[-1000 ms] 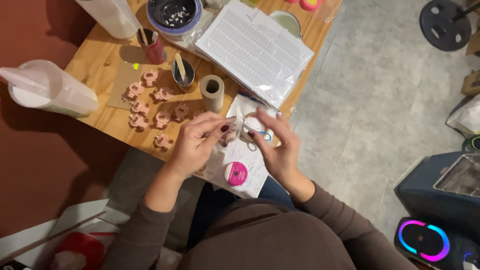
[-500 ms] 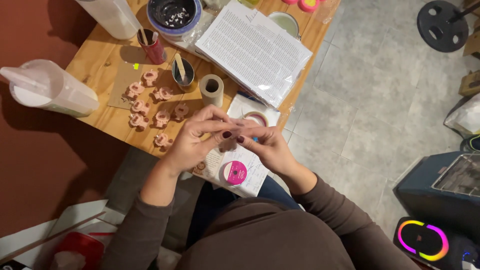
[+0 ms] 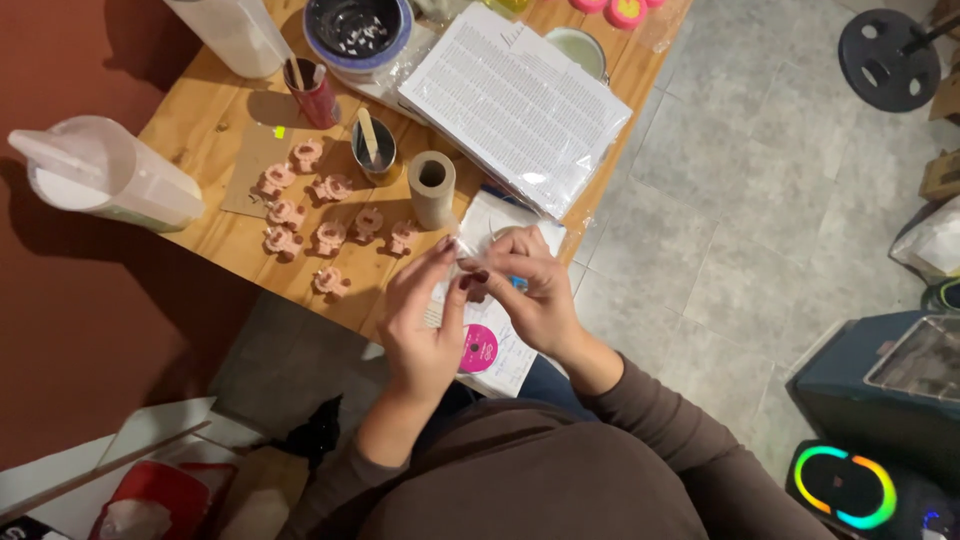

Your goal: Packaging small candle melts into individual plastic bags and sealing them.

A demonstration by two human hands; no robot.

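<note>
Over the wooden table [image 3: 215, 235], both hands [image 3: 425, 320] [image 3: 530, 290] pinch clear glossy tape [image 3: 465, 250].

A home craft corner, wooden table [image 3: 215, 240] with small pink clay pieces [image 3: 330, 237], paint cups [image 3: 372, 150], grey tiled floor [image 3: 740, 200], speaker [image 3: 850, 487] near right

Cardboard tube [image 3: 432, 187] and pink pieces [image 3: 330, 237] crowd the hands' far side.

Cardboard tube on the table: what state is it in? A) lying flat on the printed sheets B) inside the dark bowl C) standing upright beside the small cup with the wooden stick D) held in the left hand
C: the cardboard tube stands on end, open top visible, on the wooden table just right of the small cup holding the wooden stick; neither hand touches it.
</note>
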